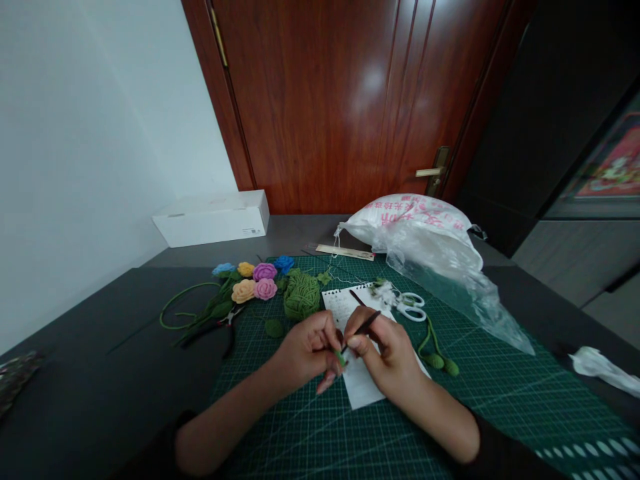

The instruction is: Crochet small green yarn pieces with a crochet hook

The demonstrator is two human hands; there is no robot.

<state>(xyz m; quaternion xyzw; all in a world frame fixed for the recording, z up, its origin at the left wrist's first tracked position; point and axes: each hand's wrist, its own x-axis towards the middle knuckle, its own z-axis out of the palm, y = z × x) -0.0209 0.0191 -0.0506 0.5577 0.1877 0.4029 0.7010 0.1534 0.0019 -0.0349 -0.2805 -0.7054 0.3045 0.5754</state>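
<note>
At the centre of the frame, our left hand (311,350) pinches a small green piece (341,358), and our right hand (383,343) grips a dark, slim tool (369,323), its end near the piece. Both work above a written sheet (363,380). Green yarn (302,295) lies just left of centre, white-handled scissors (412,307) to the right.

Door (350,100), reddish-brown wood, with metal lever handle (430,173). Wall (100,120), pale, at left. Cabinet (515,127), dark, at right; reflected light shows on the door.
</note>
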